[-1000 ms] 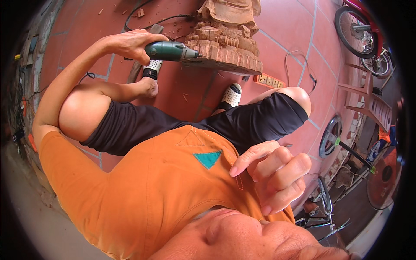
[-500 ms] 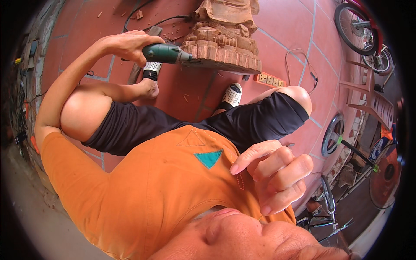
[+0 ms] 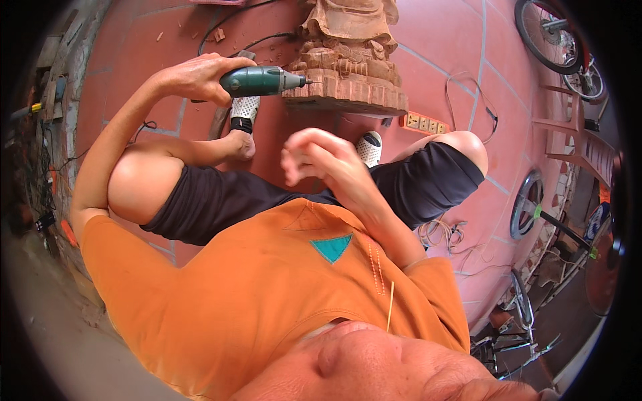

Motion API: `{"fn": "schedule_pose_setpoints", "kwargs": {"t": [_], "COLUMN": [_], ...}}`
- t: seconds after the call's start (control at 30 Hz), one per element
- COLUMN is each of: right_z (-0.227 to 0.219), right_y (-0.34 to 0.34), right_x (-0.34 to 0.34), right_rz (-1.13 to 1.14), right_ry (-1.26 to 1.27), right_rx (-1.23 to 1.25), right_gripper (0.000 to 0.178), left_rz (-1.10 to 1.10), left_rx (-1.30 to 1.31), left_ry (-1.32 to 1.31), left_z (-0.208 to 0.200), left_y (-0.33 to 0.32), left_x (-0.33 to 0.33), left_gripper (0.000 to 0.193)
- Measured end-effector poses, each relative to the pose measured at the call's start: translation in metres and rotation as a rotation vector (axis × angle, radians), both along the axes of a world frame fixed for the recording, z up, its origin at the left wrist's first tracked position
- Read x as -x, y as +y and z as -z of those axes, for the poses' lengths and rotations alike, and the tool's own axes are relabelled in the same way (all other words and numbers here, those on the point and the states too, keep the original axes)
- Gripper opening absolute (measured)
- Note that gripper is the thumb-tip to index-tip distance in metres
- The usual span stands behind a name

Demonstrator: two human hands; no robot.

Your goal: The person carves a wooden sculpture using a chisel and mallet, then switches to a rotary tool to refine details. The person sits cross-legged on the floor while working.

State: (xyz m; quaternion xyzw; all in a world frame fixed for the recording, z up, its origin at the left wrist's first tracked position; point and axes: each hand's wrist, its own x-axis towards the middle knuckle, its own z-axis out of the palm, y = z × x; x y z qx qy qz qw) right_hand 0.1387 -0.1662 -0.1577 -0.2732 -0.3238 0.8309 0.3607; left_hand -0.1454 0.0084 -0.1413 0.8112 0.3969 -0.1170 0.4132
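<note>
My left hand [image 3: 208,75] is wrapped round a green rotary tool [image 3: 257,81] with a grey nose. The tool's dark tip points right, in front of the ridged base of a carved wooden statue [image 3: 348,83]; whether they touch I cannot tell. Over my lap, below the statue, my right hand [image 3: 321,160] hangs in the air, slightly blurred. Its fingers are loosely bent and apart, and nothing shows in them. A thin yellowish stick [image 3: 390,306] lies across the top of my orange shirt, near my mouth.
Beside the statue's base is an orange socket strip [image 3: 426,123] with a looped cord [image 3: 473,93]. A black cable [image 3: 267,37] runs behind the tool. Wood chips [image 3: 219,33] dot the red tiles. Bicycles and a pink plastic chair [image 3: 575,140] stand at right.
My right hand has moved from near my face forward over my lap, uncovering the thin stick. My left hand keeps hold of the rotary tool, whose nose now shows farther out. The view has shifted slightly.
</note>
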Motion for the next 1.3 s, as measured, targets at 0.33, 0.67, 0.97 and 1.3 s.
{"fn": "schedule_pose_setpoints", "kwargs": {"t": [0.33,0.67,0.97,1.3], "right_z": [0.1,0.109,0.107,0.111], "right_y": [0.047,0.05,0.045,0.047], "right_x": [0.096,0.105,0.099,0.098], "right_rz": [0.191,0.198,0.171,0.178], "right_ry": [0.49,0.639,0.677,0.744], "right_rx": [0.384,0.489,0.496,0.527], "right_gripper": [0.066,0.06,0.064,0.056], "left_rz": [0.005,-0.066,-0.035,0.043], "left_rx": [-0.001,0.005,-0.009,-0.133], "left_ry": [-0.035,0.048,0.169,0.292], "left_z": [-0.01,-0.028,-0.035,-0.037], "left_y": [-0.015,-0.036,-0.04,-0.043], "left_x": [-0.006,-0.022,-0.036,-0.044], "left_gripper": [0.085,0.094,0.097,0.096]}}
